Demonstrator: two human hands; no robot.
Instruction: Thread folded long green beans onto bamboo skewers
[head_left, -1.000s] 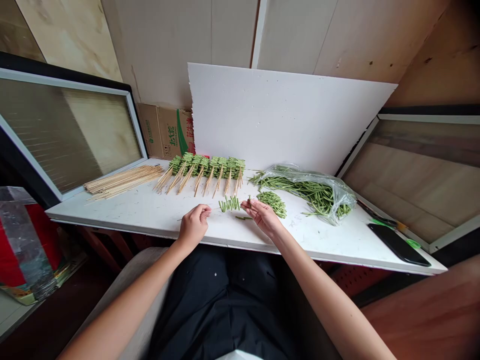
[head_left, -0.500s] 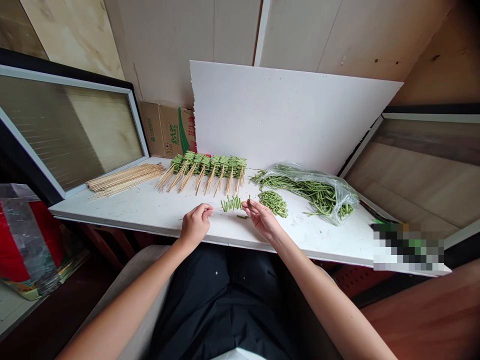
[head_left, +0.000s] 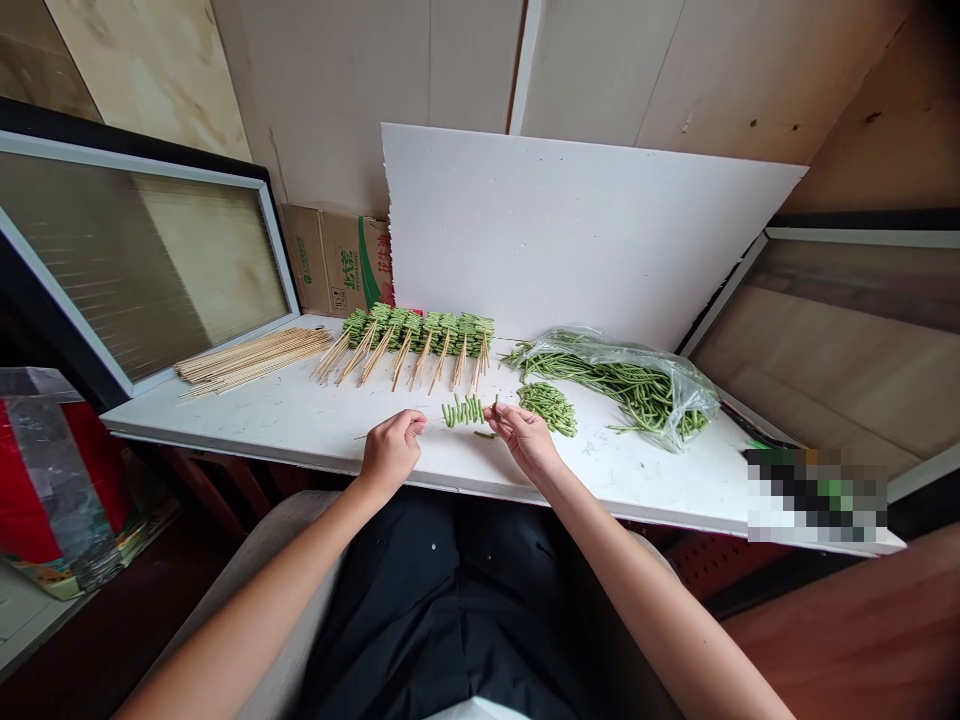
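Observation:
My left hand [head_left: 391, 448] rests on the white table [head_left: 300, 420], fingers pinched on a thin bamboo skewer that carries a row of short green bean pieces [head_left: 463, 410]. Just right of that row, my right hand [head_left: 522, 434] pinches one green bean piece at the skewer's tip. A small heap of cut bean pieces [head_left: 550, 405] lies right beside my right hand. Finished bean skewers [head_left: 420, 340] lie in a row farther back.
A pile of bare bamboo skewers [head_left: 251, 356] lies at the back left. A clear plastic bag of long green beans [head_left: 630, 385] sits at the right. A white foam board [head_left: 570, 235] leans on the wall, a cardboard box [head_left: 337, 262] beside it. A blurred dark object [head_left: 814, 495] lies at the table's right edge.
Both hands have stayed near the same spot. The right hand's fingers have drawn in a little on the bean piece at the skewer's end.

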